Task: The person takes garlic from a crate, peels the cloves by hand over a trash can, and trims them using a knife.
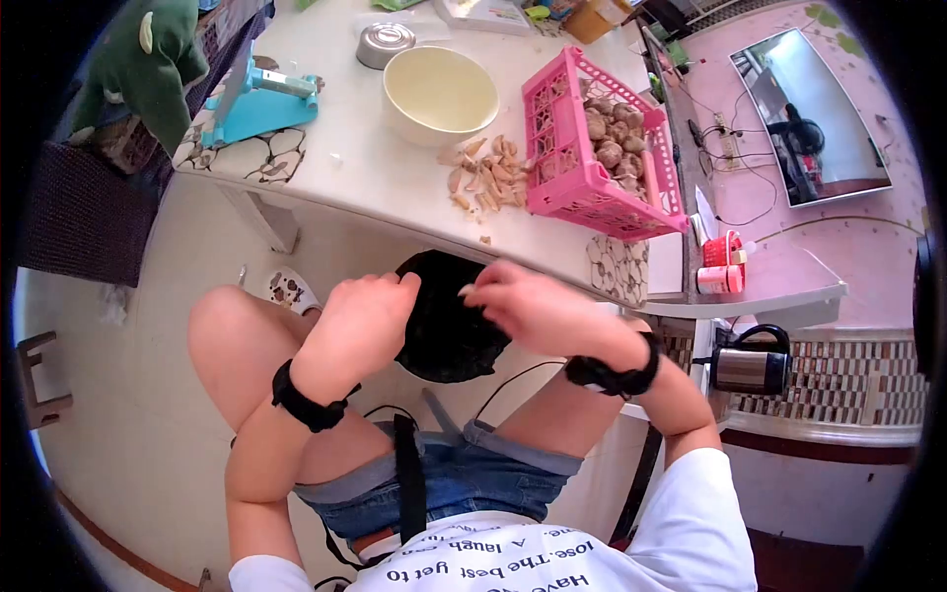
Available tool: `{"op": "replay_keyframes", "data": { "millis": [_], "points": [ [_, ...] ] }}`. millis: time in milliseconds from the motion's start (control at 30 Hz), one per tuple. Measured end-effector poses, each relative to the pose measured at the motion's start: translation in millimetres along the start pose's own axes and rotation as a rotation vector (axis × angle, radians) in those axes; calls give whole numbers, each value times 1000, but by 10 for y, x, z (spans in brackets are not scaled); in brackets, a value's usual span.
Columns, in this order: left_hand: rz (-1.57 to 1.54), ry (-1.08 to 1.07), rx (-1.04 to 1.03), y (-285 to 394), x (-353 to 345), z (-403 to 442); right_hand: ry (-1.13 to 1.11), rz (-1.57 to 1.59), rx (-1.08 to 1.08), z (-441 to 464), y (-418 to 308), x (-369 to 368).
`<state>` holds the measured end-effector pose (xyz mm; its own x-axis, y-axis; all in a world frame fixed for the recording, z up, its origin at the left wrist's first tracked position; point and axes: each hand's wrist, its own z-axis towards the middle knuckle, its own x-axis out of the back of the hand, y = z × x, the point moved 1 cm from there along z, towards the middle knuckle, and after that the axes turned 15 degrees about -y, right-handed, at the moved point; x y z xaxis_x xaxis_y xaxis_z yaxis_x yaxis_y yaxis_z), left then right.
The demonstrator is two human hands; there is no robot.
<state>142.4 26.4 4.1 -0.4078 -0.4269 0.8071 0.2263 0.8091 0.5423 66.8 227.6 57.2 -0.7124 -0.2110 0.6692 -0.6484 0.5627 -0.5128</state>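
Over a bin lined with a black bag, both of my hands hang a short distance apart. My left hand is closed, its fingers curled toward the bin; whatever it may hold is hidden. My right hand, slightly blurred, pinches a small whitish piece that looks like a garlic clove. On the table just beyond lies a loose pile of garlic cloves. A pale yellow bowl stands behind them, its inside showing no contents. Whole garlic bulbs fill a pink plastic basket to the right.
A blue folding stand and a round tin are on the white table. Its front edge runs just beyond the bin. At right are a kettle, a red basket and a wall screen. A green plush toy sits at left.
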Motion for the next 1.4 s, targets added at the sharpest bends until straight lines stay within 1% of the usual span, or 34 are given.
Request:
{"op": "replay_keyframes", "data": {
  "millis": [33,67,133,167,233,267,333,400,467,500,567,833,900,933,967,1000,1033,1067,1100,1133,1200,1233,1267,1333,1400],
  "points": [
    [6,10,-6,12,0,12,30,152,-120,-114,-189,231],
    [14,-3,-15,21,-9,32,157,25,-25,-159,-100,322],
    [30,-4,-26,45,-34,80,392,-151,-31,-162,-57,515],
    [24,-9,-30,50,-50,102,401,-161,-28,-132,-31,560],
    [25,-2,-28,51,-70,122,568,-268,-73,-12,27,603],
    [10,-8,-34,59,-84,128,574,-277,-65,44,35,616],
    [-4,-1,-37,65,-117,146,499,-281,-233,179,62,637],
    [14,-3,-23,61,-169,162,537,-333,-203,347,123,633],
    [10,1,-28,45,-197,174,618,-380,-249,477,135,661],
    [13,-15,-24,46,-201,177,622,-386,-244,551,178,675],
    [21,-33,-23,36,-217,178,605,-376,-360,685,279,710],
    [2,-54,-8,30,-220,158,640,-319,-305,837,455,759],
    [-67,-30,-57,42,-189,139,635,-312,-303,788,428,753],
    [-71,-31,-55,57,-148,125,746,-193,-220,689,326,757],
    [-213,26,-128,100,-98,126,848,-70,-143,570,232,731],
    [-350,82,-204,131,-29,134,846,-67,-150,473,125,705],
    [-352,73,-208,153,11,153,858,22,-108,369,16,665],
    [-462,116,-235,174,51,178,869,112,-66,274,-46,606],
    [-573,157,-260,203,91,198,842,197,-51,192,-60,525],
    [-575,146,-264,243,135,204,844,203,-61,107,-92,455],
    [-929,184,-290,311,235,196,789,475,20,-34,-147,319],
    [-1016,150,-286,332,279,202,768,518,28,-89,-130,251],
    [-1018,141,-282,346,285,232,768,526,22,-139,-125,192],
    [-1227,134,-320,377,276,285,783,513,-19,-233,-114,90],
    [-1223,141,-316,413,240,336,780,490,-34,-300,-46,6]
  ]
}}
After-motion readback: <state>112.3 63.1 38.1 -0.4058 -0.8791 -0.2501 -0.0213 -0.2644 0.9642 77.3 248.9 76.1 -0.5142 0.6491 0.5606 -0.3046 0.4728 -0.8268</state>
